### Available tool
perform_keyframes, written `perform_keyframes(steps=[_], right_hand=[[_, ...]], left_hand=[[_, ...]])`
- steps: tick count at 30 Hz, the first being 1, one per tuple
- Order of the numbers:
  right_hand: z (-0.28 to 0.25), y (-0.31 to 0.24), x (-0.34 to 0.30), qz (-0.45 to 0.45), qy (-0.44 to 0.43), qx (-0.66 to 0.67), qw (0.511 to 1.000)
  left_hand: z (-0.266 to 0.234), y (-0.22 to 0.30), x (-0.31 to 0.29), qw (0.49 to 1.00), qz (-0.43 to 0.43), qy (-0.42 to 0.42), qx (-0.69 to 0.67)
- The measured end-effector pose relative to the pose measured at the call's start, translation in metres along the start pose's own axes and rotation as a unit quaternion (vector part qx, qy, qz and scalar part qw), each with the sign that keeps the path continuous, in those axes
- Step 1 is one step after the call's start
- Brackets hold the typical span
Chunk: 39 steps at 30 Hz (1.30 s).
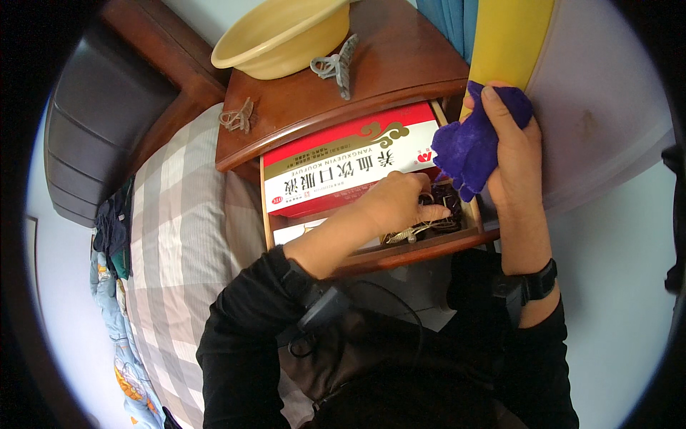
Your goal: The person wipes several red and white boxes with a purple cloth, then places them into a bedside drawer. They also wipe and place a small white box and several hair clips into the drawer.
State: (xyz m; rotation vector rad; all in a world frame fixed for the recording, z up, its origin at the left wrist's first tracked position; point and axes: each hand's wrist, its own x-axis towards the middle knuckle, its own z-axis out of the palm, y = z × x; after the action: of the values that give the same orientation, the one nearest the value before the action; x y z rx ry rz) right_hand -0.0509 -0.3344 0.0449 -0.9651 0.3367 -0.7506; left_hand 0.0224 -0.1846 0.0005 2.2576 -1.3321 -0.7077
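My right hand [511,154] is closed around a bunched purple cloth [471,143], held up beside the drawer's right end. The thumb presses on top of the cloth and its scalloped edge hangs down. Inside the pulled-out wooden drawer [371,263], my left hand [396,204] reaches into the front right corner with its fingers curled. Under those fingers lie dark, shiny small items and a pale gold strand [407,234]; what the hand grips is hidden. Behind the hand, a large red and white box [336,171] fills much of the drawer.
On the brown nightstand top [400,61] stand a yellow plastic basin [286,43], a grey claw hair clip [337,66] and a pale clip [238,116]. A bed with a checked sheet [175,236] is at the left. A yellow panel [507,43] rises at the far right.
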Motion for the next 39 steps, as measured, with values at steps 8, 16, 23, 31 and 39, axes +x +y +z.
perform_keyframes(steps=[8,16,23,31,39], right_hand=[[0.004,0.001,-0.002,0.014,0.005,0.003,1.0],[0.008,-0.001,-0.005,0.02,0.021,-0.024,0.999],[0.007,0.005,-0.004,0.018,0.014,-0.03,0.999],[0.009,0.011,-0.002,0.022,0.004,-0.057,0.998],[0.006,0.013,-0.005,0.014,-0.022,-0.075,0.997]], left_hand=[[0.0,-0.005,0.001,1.0,-0.024,-0.012,-0.013],[0.003,-0.017,0.007,0.996,-0.006,-0.051,-0.078],[0.011,-0.023,0.006,0.997,0.004,-0.02,-0.072],[-0.004,-0.034,0.014,0.968,-0.044,-0.111,-0.219],[0.0,-0.019,0.013,0.975,-0.011,-0.063,-0.214]])
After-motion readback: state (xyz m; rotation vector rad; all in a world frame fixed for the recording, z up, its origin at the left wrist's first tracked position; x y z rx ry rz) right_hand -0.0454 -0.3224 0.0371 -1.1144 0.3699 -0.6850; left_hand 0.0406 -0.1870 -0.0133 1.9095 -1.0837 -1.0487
